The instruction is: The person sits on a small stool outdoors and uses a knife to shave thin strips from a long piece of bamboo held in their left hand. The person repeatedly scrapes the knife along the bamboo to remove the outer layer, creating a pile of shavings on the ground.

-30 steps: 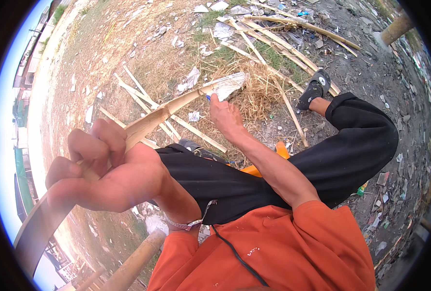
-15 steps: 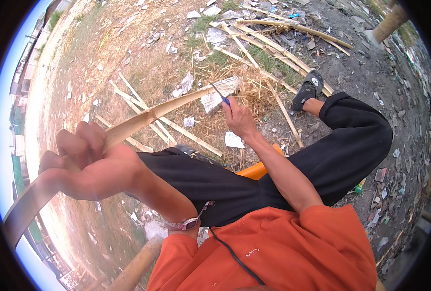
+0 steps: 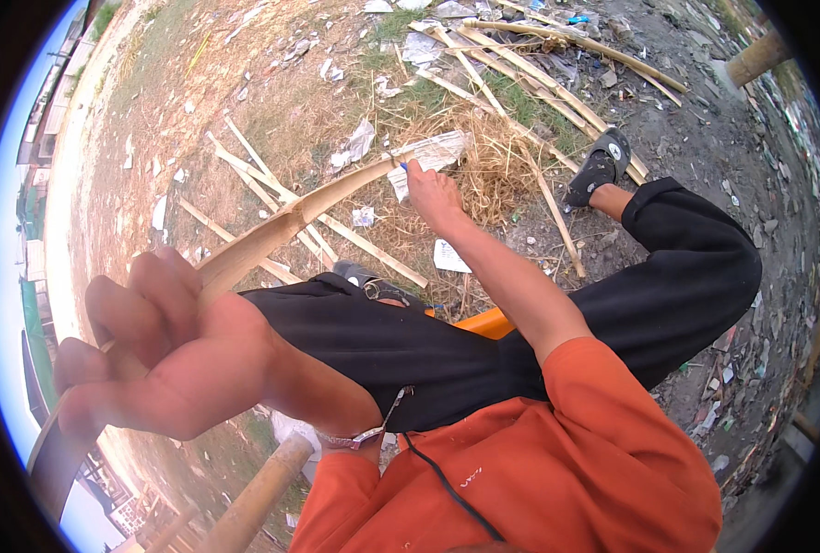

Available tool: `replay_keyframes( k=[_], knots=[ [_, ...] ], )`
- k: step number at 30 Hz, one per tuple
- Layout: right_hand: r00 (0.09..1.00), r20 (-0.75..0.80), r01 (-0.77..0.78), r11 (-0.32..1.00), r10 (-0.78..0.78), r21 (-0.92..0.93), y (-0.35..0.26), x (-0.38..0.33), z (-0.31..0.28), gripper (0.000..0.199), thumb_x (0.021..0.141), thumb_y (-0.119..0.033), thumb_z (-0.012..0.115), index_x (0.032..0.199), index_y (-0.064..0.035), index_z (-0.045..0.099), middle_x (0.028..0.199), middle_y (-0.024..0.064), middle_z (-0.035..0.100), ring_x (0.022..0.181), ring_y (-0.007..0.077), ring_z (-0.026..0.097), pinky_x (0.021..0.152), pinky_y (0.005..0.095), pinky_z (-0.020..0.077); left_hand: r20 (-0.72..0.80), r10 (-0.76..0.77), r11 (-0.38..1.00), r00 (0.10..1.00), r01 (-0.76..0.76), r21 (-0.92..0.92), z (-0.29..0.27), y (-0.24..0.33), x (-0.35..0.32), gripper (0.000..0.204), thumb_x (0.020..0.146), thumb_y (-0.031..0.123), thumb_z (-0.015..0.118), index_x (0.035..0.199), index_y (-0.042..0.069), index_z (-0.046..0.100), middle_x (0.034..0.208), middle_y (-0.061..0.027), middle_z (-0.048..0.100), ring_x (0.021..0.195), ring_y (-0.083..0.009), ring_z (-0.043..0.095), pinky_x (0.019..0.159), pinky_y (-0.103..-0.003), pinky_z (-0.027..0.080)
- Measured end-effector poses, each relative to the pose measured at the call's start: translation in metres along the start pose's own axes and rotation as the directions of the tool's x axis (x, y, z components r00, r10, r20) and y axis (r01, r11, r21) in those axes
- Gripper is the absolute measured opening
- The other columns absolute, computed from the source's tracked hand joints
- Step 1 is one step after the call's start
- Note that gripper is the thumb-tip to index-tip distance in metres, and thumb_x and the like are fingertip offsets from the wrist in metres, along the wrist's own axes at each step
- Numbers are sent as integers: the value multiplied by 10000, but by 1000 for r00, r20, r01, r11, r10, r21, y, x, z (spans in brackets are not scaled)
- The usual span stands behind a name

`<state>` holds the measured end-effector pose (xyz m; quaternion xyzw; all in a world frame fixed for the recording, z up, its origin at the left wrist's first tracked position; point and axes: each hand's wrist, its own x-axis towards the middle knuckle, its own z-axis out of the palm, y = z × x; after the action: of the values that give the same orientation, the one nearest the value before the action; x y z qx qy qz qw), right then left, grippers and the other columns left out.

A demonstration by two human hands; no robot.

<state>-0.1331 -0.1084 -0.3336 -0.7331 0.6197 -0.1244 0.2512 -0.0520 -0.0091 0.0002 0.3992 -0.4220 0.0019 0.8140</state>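
A long split bamboo strip (image 3: 271, 230) runs slantwise from the lower left up toward the middle. Its near part lies in my left hand (image 3: 175, 359), the fingers wrapped round it. At the strip's far end my right hand (image 3: 436, 195) is closed on a small knife (image 3: 403, 166). A bit of the knife's blue handle shows beside the strip; its dark blade is mostly hard to make out against the bamboo. A pale scrap of paper or plastic (image 3: 442, 147) lies on the ground behind that end.
Several cut bamboo strips (image 3: 373, 249) lie on the dry grass, with more strips (image 3: 530, 83) at the far right. A bamboo post (image 3: 758, 60) stands at the upper right, and a bamboo pole (image 3: 258, 493) at the lower left. Under my legs is something orange (image 3: 485, 323). Litter covers the ground.
My right hand has moved left and slightly up, bringing the knife handle close to the strip's far end. My left hand has shifted a little downward, still gripping the strip.
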Motion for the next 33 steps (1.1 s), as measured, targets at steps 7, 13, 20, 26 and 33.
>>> replay_keyframes(
  k=[7, 13, 20, 26, 33],
  knots=[
    [993, 74, 104, 990, -97, -99, 26, 23, 28, 102, 863, -107, 417, 938, -40, 437, 780, 231, 624, 746, 376, 628, 654, 442, 506, 19, -10, 999, 1000, 11, -31, -8, -4, 7, 400, 876, 531, 442, 714, 177, 348, 508, 40, 160, 431, -71, 95, 424, -237, 81],
    [940, 337, -259, 750, 50, 609, 69, 55, 47, 288, 928, -309, 364, 954, -34, 444, 776, 269, 601, 700, 409, 600, 606, 478, 464, 11, -39, 996, 999, 39, -84, -6, -3, 13, 410, 876, 509, 462, 705, 165, 316, 497, 33, 153, 430, -75, 93, 423, -240, 81],
    [997, -69, 65, 921, -42, 384, 12, 16, -23, 255, 929, -280, 360, 941, -36, 435, 762, 293, 585, 666, 395, 601, 576, 493, 459, 29, -20, 995, 999, 22, -96, -22, -11, 22, 403, 885, 485, 464, 700, 157, 321, 495, 35, 154, 420, -71, 97, 415, -239, 83],
    [998, -27, 56, 998, -56, -17, 33, 28, 43, 195, 921, -207, 353, 939, -33, 440, 826, 260, 617, 676, 419, 618, 609, 506, 489, 131, -20, 975, 991, 49, -219, -3, -6, 18, 382, 897, 472, 444, 716, 153, 338, 493, 35, 159, 421, -68, 91, 413, -230, 92],
    [823, 518, -568, 316, 232, 760, 59, 35, 31, 290, 937, -325, 354, 988, -49, 427, 601, 80, 472, 414, 165, 449, 355, 321, 363, 78, -74, 975, 994, 88, -203, -20, -10, 25, 401, 889, 502, 451, 702, 166, 338, 495, 42, 168, 425, -64, 89, 404, -222, 89]
  ],
)
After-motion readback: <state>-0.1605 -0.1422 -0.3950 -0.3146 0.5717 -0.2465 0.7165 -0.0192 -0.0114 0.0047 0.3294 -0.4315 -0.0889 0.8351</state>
